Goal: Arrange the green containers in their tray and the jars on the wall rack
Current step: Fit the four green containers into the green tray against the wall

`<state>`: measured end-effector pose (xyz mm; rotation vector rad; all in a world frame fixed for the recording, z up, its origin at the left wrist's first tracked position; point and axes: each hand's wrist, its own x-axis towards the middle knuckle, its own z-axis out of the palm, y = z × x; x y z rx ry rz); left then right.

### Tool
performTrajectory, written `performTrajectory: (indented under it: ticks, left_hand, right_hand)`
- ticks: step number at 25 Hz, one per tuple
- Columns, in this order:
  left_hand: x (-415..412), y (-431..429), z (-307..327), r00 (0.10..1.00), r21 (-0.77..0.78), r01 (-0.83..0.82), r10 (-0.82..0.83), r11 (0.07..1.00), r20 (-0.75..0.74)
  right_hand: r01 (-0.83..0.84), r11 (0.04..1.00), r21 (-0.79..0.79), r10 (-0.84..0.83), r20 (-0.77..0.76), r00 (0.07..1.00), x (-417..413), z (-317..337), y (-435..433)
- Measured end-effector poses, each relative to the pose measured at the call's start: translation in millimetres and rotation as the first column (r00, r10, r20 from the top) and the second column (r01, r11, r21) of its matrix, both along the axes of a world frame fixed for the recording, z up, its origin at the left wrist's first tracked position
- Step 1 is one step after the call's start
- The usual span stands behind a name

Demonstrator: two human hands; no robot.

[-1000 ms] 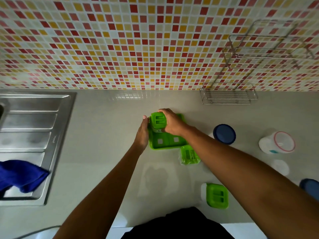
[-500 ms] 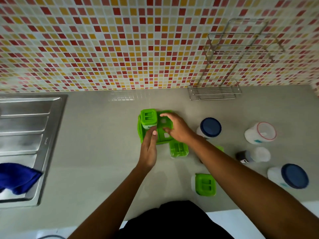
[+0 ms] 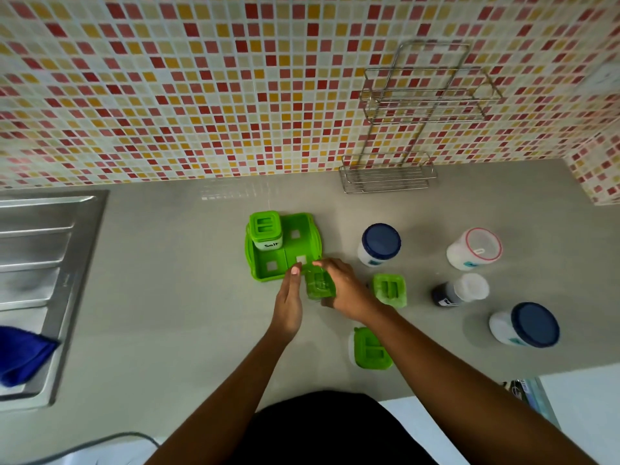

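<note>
The green tray point(image 3: 303, 226) sits mid-counter. One green-lidded container marked "Salt" point(image 3: 265, 230) stands upright in its back-left compartment; the other compartments show bare bottoms. At the tray's front right corner, my right hand point(image 3: 347, 292) is shut on a second green container point(image 3: 318, 283). My left hand point(image 3: 289, 302) lies flat against that container's left side, fingers straight. Two more green containers point(image 3: 390, 290) point(image 3: 371, 350) rest on the counter to the right. The wire wall rack point(image 3: 424, 99) hangs on the tiles, its shelves bare.
Right of the tray are two blue-lidded jars point(image 3: 380, 245) point(image 3: 528, 325), a red-rimmed jar point(image 3: 474, 248) and a small dark jar with a white lid point(image 3: 461, 290) lying on its side. A steel sink point(image 3: 43, 263) with a blue cloth point(image 3: 20, 357) is at the left.
The Salt container was set into the tray's back-left compartment and let go. Both hands drew back toward me, and the right hand closed on a second green container.
</note>
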<state>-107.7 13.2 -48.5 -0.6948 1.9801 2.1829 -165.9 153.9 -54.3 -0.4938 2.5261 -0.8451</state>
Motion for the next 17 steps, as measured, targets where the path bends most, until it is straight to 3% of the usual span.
performTrajectory:
  ticks: [9, 17]
  left_hand:
    - [-28, -29, 25, 0.991, -0.001, -0.096, 0.096, 0.995, -0.094]
    - [-86, -73, 23, 0.970, -0.085, -0.212, 0.198, 0.974, -0.142]
  right_hand:
    - [-0.009, 0.990, -0.139, -0.003, -0.086, 0.996, -41, 38, -9]
    - [-0.019, 0.993, -0.121, 0.000, -0.155, 0.988, -110, 38, -41]
